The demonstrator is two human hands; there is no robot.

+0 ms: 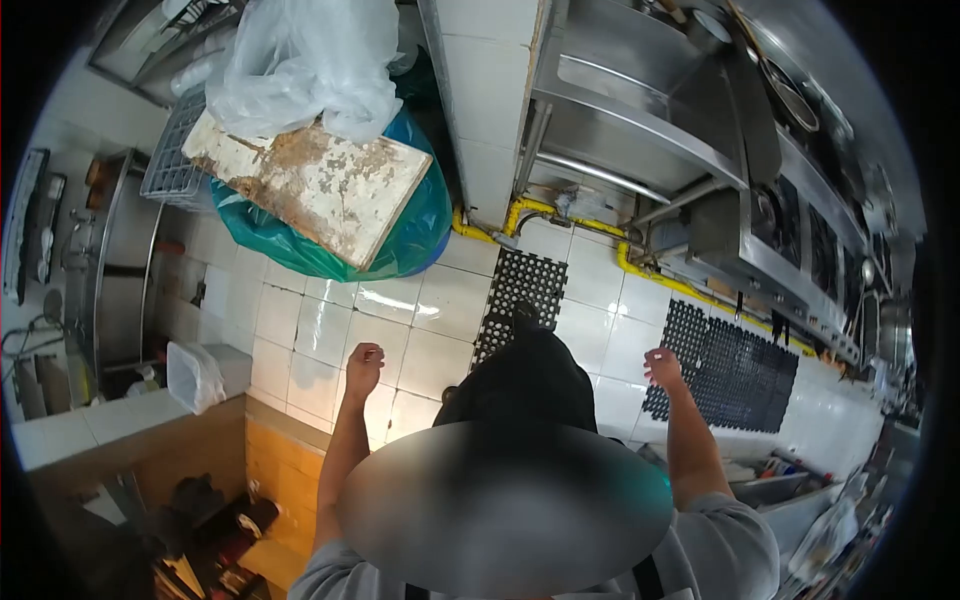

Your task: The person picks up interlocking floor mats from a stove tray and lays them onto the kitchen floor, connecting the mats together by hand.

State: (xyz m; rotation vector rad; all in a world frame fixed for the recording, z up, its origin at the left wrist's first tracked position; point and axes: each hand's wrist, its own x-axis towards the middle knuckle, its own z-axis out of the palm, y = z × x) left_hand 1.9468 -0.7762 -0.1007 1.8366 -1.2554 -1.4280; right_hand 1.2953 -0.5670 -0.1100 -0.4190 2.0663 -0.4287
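Note:
My left hand (365, 368) hangs over the white tiled floor (380, 320), its fingers curled in, with nothing seen in it. My right hand (662, 368) is held out on the other side, fingers loosely bent and somewhat apart, also without anything in it. Close below the right hand lies a black perforated rubber mat (735, 370). Ahead and to the left, a worn, stained whitish board (320, 190) rests on a green plastic bag (270, 240). Clear plastic sheeting (300, 65) covers the board's far edge. Neither hand touches any of these.
A second rubber mat (525, 290) lies ahead by my foot. Yellow pipe (650, 268) runs low along the right, under a steel cooking range (800, 270). On the left are a lined white bin (208, 372), a grey wire basket (175, 160) and a wooden partition (285, 455).

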